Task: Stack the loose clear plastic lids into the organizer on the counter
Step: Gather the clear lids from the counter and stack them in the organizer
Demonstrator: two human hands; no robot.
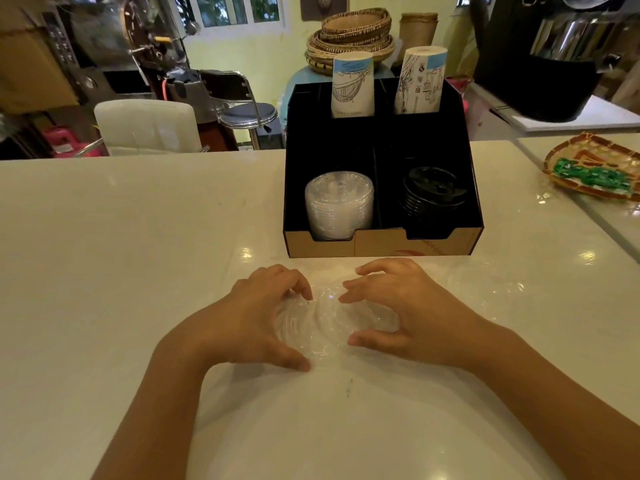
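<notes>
Partly, hands (pixel 332 317) hide blurry clear lids (pixel 329 327).

We had both forearms stretched forward and angled inward, bare to the elbow. Our left hand (pixel 263 315) was cupped palm-down, fingers (pixel 298 284) curled — thumb (pixel 292 360) reaching toward the middle. Our right hand (pixel 398 306) mirrored it, fingers spread and bent, thumb (pixel 369 339) pointing left. The two sets of fingertips sat near each other — not touching.
</notes>
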